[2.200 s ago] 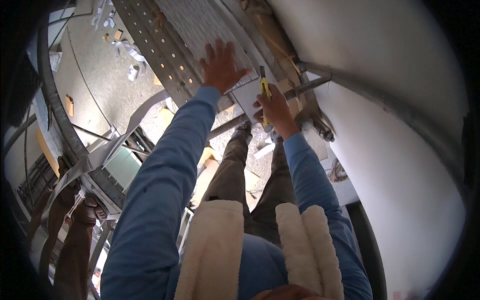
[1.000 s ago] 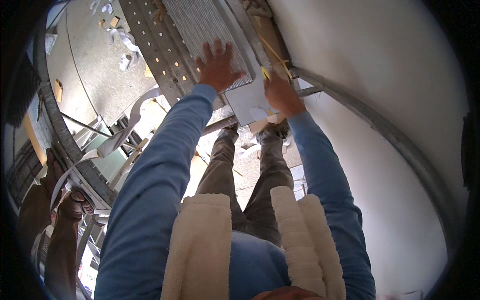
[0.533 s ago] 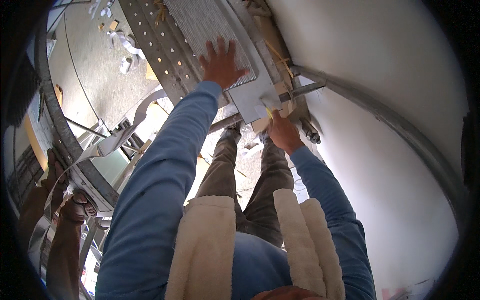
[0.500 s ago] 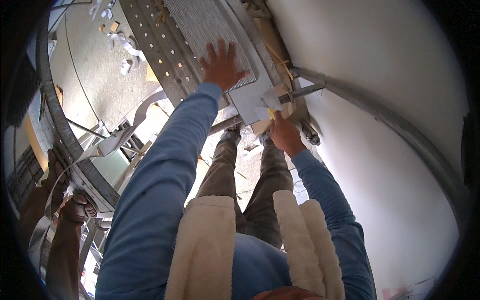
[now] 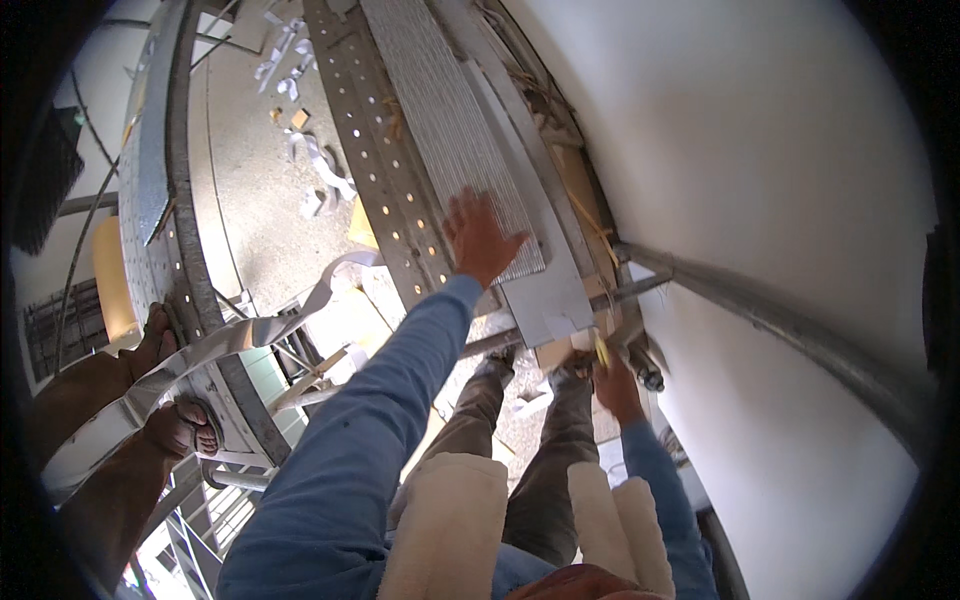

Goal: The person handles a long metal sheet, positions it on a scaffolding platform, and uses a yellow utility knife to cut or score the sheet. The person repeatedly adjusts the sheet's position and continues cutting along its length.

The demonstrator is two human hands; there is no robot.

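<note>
My left hand (image 5: 480, 235), fingers spread, lies flat near the close end of a long ribbed grey panel (image 5: 455, 130). Beneath the panel is a smooth grey sheet (image 5: 550, 308), whose bare end sticks out toward me. In my closed right hand (image 5: 618, 385) is a yellow utility knife (image 5: 601, 350), held just off the near right corner of that sheet. Its blade is too small to make out. Both pieces rest on a perforated metal scaffold plank (image 5: 375, 170).
Along the right, a metal scaffold pipe (image 5: 770, 310) runs before a white wall (image 5: 800, 130). Another person's bare feet (image 5: 180, 425) stand on a second plank at left. A curling pale strip (image 5: 250, 335) hangs between the planks; scraps (image 5: 318, 165) litter the floor below.
My right hand with the knife has drawn back toward me, off the smooth sheet's surface. The left hand stays spread on the ribbed panel. The whole view has shifted.
</note>
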